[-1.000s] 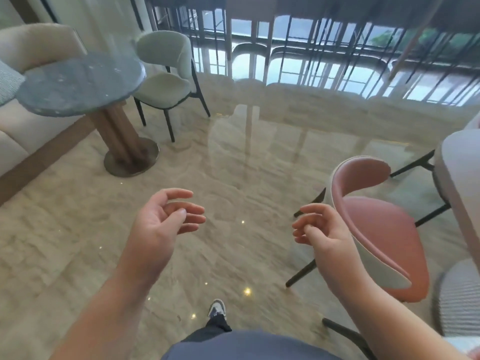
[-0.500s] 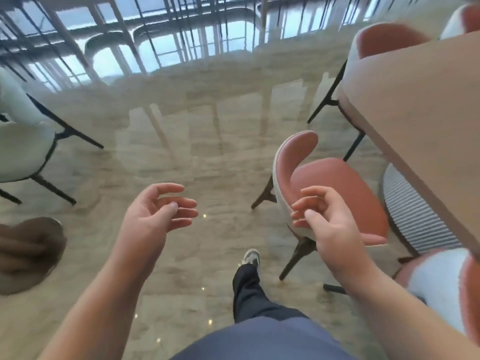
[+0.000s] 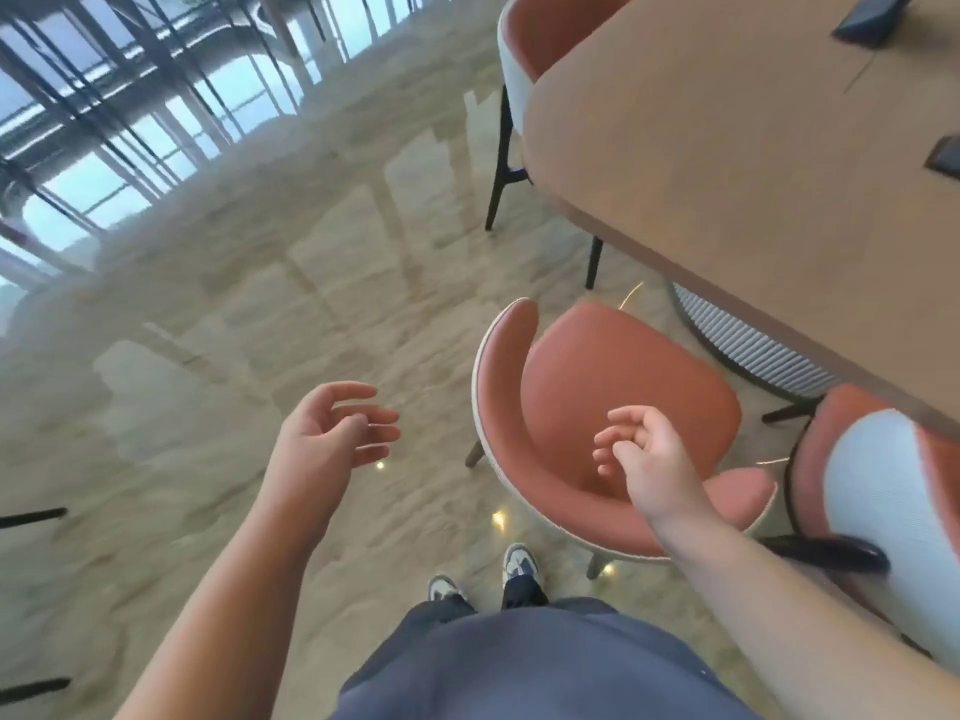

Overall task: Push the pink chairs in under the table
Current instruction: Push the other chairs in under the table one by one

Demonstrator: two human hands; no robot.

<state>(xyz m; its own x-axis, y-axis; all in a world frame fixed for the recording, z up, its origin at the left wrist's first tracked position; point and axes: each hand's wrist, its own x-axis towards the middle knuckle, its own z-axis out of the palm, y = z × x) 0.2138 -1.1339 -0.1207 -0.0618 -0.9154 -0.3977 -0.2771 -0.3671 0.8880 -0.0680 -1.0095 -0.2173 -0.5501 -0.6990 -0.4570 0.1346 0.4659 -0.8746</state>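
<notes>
A pink chair (image 3: 618, 376) with a white-backed curved rest stands pulled out from the wooden table (image 3: 727, 163), right in front of me. My right hand (image 3: 644, 454) hovers over its seat with loosely curled fingers, holding nothing. My left hand (image 3: 332, 433) hangs in the air left of the chair's backrest, fingers relaxed, palm turned inward. A second pink chair (image 3: 550, 39) stands at the table's far end, partly under the top. A third pink and white chair (image 3: 883, 485) sits at the right, its front under the table edge.
The table's ribbed grey pedestal base (image 3: 748, 345) stands behind the near chair. Dark flat objects (image 3: 872, 18) lie on the tabletop. The glossy marble floor (image 3: 260, 304) stretches to the left, with black chair legs (image 3: 31, 517) at the left edge. My feet (image 3: 483, 574) stand just behind the chair.
The view has swung right and down toward the table. The pink chair is now nearer and centred, and my right hand has come over its seat. Both hands stay empty.
</notes>
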